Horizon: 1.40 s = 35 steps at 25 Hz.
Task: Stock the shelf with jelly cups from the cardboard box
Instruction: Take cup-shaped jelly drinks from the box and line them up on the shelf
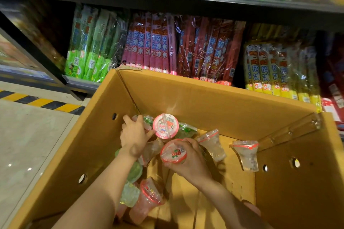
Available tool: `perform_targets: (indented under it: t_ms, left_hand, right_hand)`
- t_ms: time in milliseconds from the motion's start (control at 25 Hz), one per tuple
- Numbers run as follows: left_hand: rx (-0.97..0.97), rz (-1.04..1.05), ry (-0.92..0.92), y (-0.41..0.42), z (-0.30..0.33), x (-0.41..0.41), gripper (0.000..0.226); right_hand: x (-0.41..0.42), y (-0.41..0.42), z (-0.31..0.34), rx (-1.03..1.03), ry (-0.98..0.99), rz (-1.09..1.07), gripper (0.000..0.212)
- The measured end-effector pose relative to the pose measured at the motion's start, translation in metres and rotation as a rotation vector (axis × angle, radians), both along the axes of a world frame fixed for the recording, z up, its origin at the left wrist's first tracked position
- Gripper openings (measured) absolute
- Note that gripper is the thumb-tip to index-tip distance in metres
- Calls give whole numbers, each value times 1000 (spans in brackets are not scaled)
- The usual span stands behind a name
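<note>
Jelly cups [165,126] | L hand [133,136] grips one | R hand [189,161] grips another

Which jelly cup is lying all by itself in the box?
Look in the cardboard box, toward its right wall. One clear, red-rimmed jelly cup lies there, rim toward the shelf. Unlike the others, it sits apart from the pile and both hands.

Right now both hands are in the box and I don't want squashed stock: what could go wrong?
The left hand holds several jelly cups at once, so one might slip. The right hand holds a red-lidded cup from the side; squeezing could pop its seal. Loose cups on the cardboard box floor could get crushed.
</note>
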<state>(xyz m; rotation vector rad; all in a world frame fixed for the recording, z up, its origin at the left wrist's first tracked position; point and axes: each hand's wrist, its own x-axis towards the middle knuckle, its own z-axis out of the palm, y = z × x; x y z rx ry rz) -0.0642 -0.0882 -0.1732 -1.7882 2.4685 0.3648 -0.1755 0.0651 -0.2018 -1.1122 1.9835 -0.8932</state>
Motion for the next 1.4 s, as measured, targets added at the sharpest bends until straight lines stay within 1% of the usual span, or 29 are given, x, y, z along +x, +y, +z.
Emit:
perform_targets:
  t_ms: [120, 280, 360, 440, 560, 720, 840, 960, 1080, 1240, 1400]
  left_hand:
    - [30, -12, 130, 1, 2, 4, 54]
    - [26, -36, 266, 7, 9, 15, 63]
    - [15, -61, 353, 13, 19, 16, 64]
    - [-29, -77, 465, 20, 33, 13, 62]
    - [-75, -60, 643, 32, 58, 7, 58]
    - [-81, -42, 794, 47, 113, -7, 56]
    - [-70, -31, 915, 58, 182, -17, 52]
    - [-89, -41, 982, 67, 265, -23, 49]
    - [-101, -6, 1021, 75, 361, -26, 46]
    - [-142, 17, 1066, 81, 492, -21, 44]
    - [-229, -39, 1128, 87, 625, -9, 43]
  right_hand:
    - [-3, -1, 4, -26, 42, -50, 64]
    - [-9, -5, 18, -124, 66, -167, 59]
    - [-13, -7, 28, -178, 62, -223, 57]
    - [-19, -10, 41, -207, 59, -281, 54]
    - [-31, -10, 66, -198, 29, -325, 55]
    - [-42, -4, 117, -293, 26, -396, 55]
    - [-51, 1, 182, -343, -5, -459, 50]
    - [-56, 9, 268, -382, -78, -431, 46]
    - [-55, 11, 365, -450, -110, -425, 45]
    - [-45, 6, 496, -556, -112, -457, 49]
    - [-36, 7, 628, -647, -86, -468, 46]
